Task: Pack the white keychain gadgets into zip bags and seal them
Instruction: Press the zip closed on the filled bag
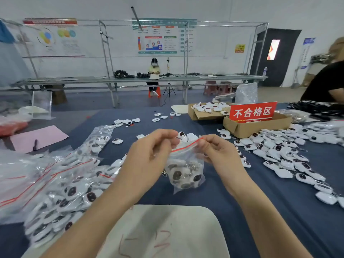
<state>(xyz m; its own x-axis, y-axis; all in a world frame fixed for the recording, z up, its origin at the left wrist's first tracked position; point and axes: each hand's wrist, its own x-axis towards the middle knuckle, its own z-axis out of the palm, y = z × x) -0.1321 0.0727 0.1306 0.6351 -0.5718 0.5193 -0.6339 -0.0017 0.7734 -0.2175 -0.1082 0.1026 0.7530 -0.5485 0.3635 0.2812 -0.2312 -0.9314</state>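
Head view: the bench (279,202) carries loose white keychain gadgets (279,153) at 3 o'clock and filled bags (61,192) at 8 o'clock. A cardboard box (247,128) at 1 o'clock bears a red sign (252,111) reading "不合格区". At centre a gadget-filled zip bag (184,170) hangs upright, mouth toward 12 o'clock, its red strip (186,145) rising toward 2 o'clock; the left hand (149,157) and right hand (217,148) each keep a pinching grip on that strip.

The characters 不合格区 are being displayed in white on a red sign (252,111) standing in a cardboard box (247,129). Red handwritten marks on the near white board (167,220) and the print on the wall posters (158,39) are being rendered too blurred for reading.
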